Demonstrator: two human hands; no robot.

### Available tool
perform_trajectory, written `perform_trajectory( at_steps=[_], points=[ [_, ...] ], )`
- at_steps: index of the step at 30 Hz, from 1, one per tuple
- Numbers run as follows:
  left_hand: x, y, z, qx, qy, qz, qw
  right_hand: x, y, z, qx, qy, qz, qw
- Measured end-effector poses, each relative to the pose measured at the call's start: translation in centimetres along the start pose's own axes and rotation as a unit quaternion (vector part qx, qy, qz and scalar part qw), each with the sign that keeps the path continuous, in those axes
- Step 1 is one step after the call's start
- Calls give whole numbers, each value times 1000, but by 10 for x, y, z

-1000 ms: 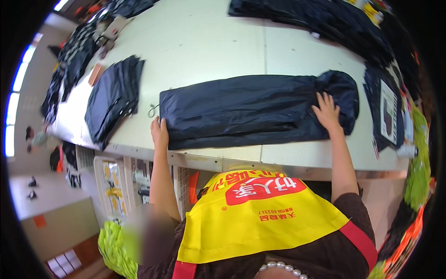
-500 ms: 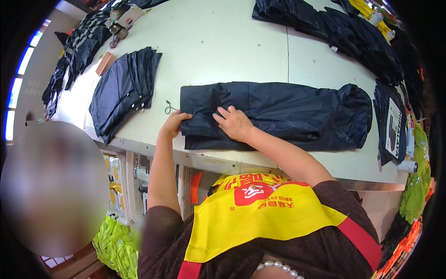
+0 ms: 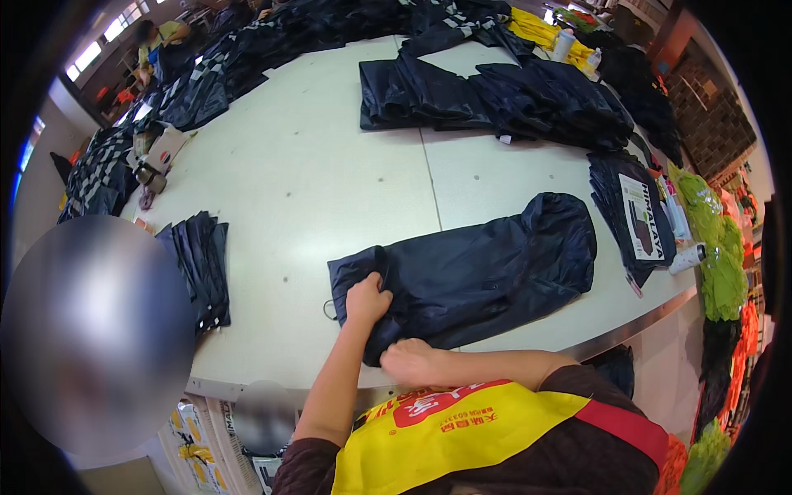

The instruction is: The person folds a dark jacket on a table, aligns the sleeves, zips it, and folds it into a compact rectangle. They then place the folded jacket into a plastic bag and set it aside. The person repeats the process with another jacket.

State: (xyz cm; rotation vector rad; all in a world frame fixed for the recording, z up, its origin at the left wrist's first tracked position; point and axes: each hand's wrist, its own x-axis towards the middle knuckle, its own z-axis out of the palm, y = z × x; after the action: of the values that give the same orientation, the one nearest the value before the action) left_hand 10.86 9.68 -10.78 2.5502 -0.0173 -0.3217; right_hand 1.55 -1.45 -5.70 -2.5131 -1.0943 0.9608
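While our left hand (image 3: 367,299) closes its grip on the near left end of the dark navy garment (image 3: 487,268), bunching the fabric, our right hand (image 3: 412,360) lies flat on its lower edge, grip holding nothing. It lies stretched across the pale table (image 3: 313,181), near its front edge; a folded dark stack (image 3: 200,266) sits to the left.

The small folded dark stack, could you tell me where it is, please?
Head view: the stack lies near the table's left edge, left of the left hand.
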Motion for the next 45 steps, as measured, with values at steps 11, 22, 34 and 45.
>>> perform_trajectory(
  at_steps=[11, 22, 34, 45],
  points=[
    [-55, 4, -22, -99, 38, 168, 980, 98, 141, -21, 100, 279, -59, 953],
    [-48, -11, 8, 158, 126, 45, 978, 160, 277, -294, 37, 551, 388, 738],
    [-48, -18, 11, 125, 127, 56, 982, 67, 330, -325, 37, 617, 214, 756],
    [-29, -32, 52, 77, 242, 196, 947, -82, 173, -48, -58, 416, -107, 901]
  ],
)
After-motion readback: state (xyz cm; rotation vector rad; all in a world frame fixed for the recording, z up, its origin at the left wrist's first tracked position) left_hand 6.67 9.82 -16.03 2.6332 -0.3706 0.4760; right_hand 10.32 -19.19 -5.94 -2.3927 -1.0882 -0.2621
